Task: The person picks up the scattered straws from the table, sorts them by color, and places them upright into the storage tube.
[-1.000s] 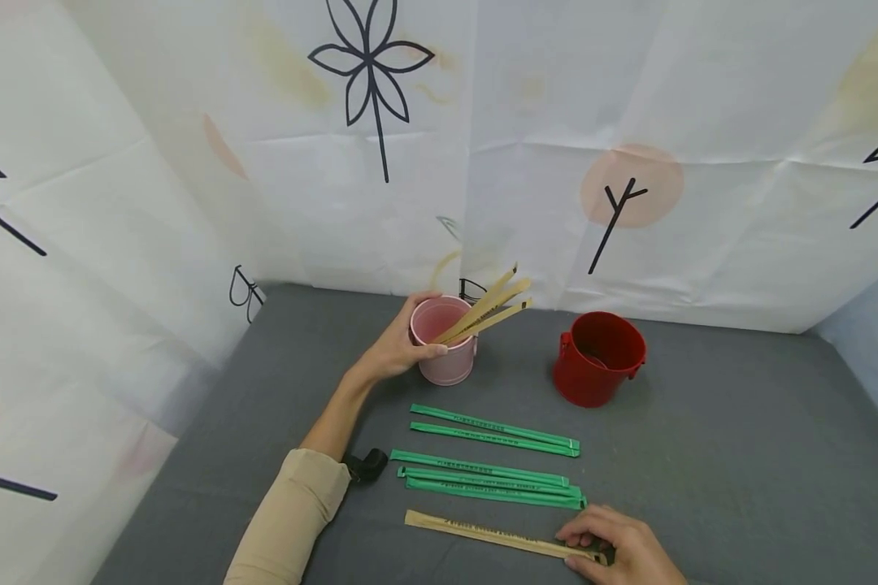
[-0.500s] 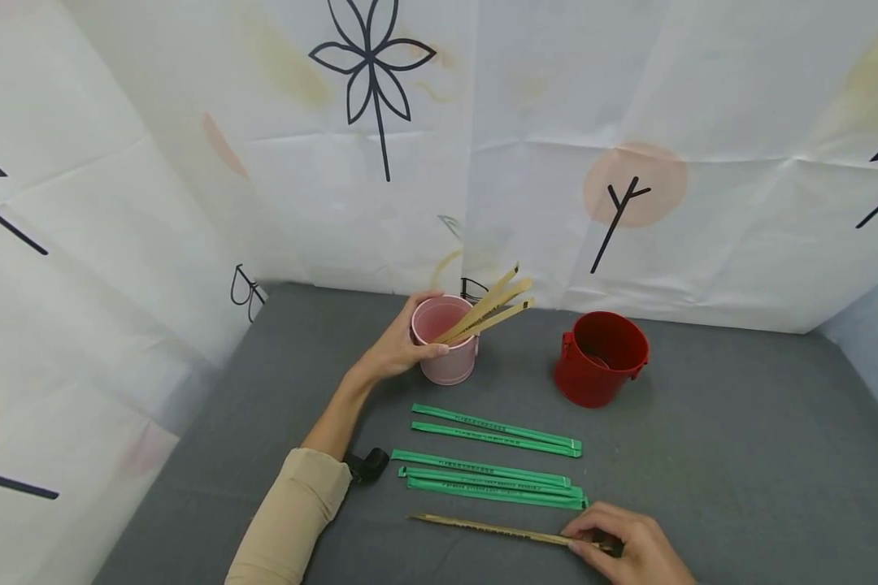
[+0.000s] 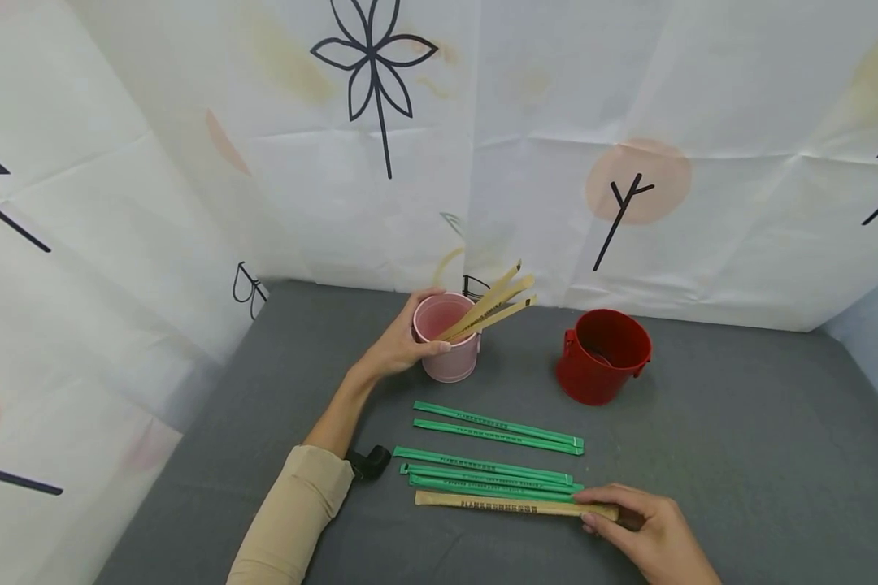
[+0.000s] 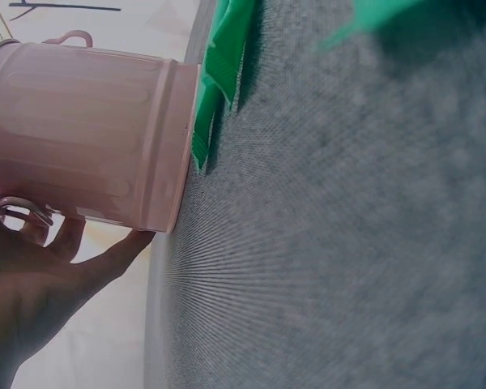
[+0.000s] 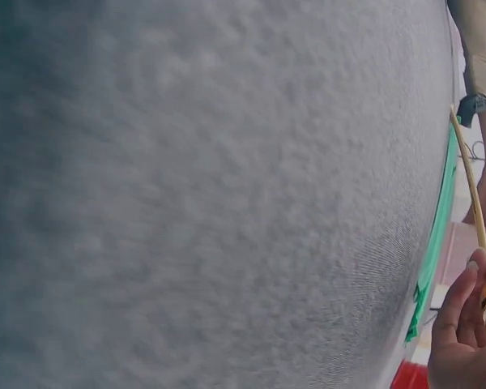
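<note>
At the back, my left hand (image 3: 402, 343) grips a pink bucket (image 3: 449, 364) by its side, thumb along the rim. Several tan paper-wrapped straws (image 3: 493, 309) lean out of that bucket toward the right. In the left wrist view, fingers (image 4: 117, 258) curl against the bucket wall (image 4: 81, 130). My right hand (image 3: 647, 524) pinches one tan paper-wrapped straw (image 3: 497, 504) near its right end, printed side showing. The right wrist view has this straw (image 5: 470, 178) raised off the table, above the green ones. Several green-wrapped straws (image 3: 483, 463) lie in rows just beyond it.
A red bucket (image 3: 593, 382) stands at the back right, with something small inside. Grey cloth (image 3: 739, 439) covers the table. A white patterned curtain (image 3: 527, 97) hangs behind and along the left side.
The right hand has lifted the tan straw from the table, turned it, and moved it away from me toward the green straws. My left hand stays on the pink bucket.
</note>
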### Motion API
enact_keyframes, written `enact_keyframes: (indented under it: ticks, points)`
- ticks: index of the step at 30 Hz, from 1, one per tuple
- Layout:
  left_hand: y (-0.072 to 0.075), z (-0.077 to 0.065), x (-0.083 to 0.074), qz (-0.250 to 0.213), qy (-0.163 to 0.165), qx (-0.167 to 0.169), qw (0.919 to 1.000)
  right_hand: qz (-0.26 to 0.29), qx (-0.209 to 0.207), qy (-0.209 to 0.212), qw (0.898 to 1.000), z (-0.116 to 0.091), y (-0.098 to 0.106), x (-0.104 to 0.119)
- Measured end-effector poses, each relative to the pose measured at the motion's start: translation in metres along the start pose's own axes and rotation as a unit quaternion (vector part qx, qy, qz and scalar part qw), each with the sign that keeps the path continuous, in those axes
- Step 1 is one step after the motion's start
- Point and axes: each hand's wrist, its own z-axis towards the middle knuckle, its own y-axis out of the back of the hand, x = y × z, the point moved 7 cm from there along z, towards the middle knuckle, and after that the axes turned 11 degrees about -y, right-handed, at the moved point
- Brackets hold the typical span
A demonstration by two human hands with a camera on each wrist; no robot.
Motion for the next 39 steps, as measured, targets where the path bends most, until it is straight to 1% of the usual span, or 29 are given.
enact_keyframes:
  ticks: [3,6,10,13,16,19,24,29,36,39]
  points:
    - [0.000,-0.001,0.000,0.006,0.004,-0.001,1.0000,0.031,-0.006,0.000,1.000,0.001,0.001,0.002]
    - [0.000,-0.001,0.000,0.015,0.005,-0.002,0.9999,0.048,-0.018,0.004,0.999,0.002,0.004,0.004]
    - [0.001,0.000,-0.001,0.021,0.003,-0.003,0.9998,0.052,-0.048,-0.033,0.997,0.005,0.010,0.006]
    - [0.001,0.000,-0.001,0.022,0.005,0.000,0.9998,0.063,-0.055,-0.038,0.996,0.009,0.015,0.010]
    - [0.002,0.001,-0.001,0.019,0.008,0.005,0.9998,0.078,-0.048,-0.007,0.996,0.011,0.020,0.018]
    - [0.002,0.001,0.000,0.010,0.007,0.007,0.9999,0.091,-0.040,0.042,0.994,0.014,0.026,0.031]
    - [0.000,0.001,-0.001,0.004,0.007,0.002,1.0000,0.085,-0.052,0.088,0.991,0.018,0.040,0.052]
    - [-0.001,-0.001,-0.002,0.009,0.005,-0.005,0.9999,0.056,-0.071,0.125,0.988,0.024,0.052,0.073]
    - [-0.001,-0.001,-0.002,0.023,-0.002,0.002,0.9997,0.044,-0.098,0.158,0.982,0.035,0.066,0.097]
    - [0.000,0.000,-0.003,0.022,-0.002,0.001,0.9998,0.027,-0.115,0.169,0.979,0.040,0.072,0.108]
